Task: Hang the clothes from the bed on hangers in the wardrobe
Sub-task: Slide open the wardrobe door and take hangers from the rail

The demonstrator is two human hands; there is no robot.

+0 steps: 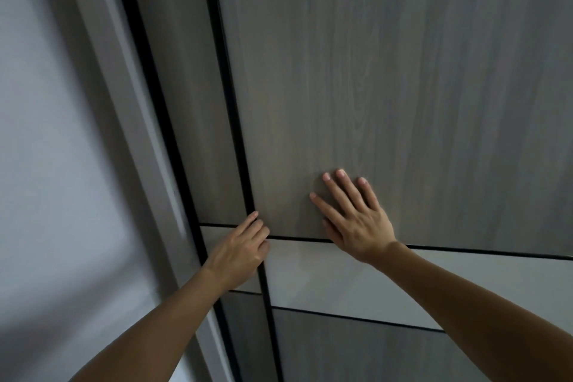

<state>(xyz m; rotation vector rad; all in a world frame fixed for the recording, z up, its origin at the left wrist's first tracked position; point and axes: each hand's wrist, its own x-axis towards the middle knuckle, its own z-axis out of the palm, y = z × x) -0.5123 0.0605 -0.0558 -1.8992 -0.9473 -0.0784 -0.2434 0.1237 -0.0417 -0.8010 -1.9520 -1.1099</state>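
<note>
Nearest, left hand [240,250], fingers curled into the dark seam [231,102], hooking the edge of a tall grey wood-grain wardrobe door [372,71]. Beside it, right hand [356,220] flat, fingers spread, pressing the panel just above a pale horizontal band [341,282]. Wardrobe closed; clothes, bed and hangers out of view. Probably heavy, rigid, smooth-faced: best pulled by that left edge, not the slippery front.

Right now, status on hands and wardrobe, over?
Right hand flat on wardrobe door. Left hand fingers hooked at its left edge. Inside hidden; no clothes, hangers in view.
</note>
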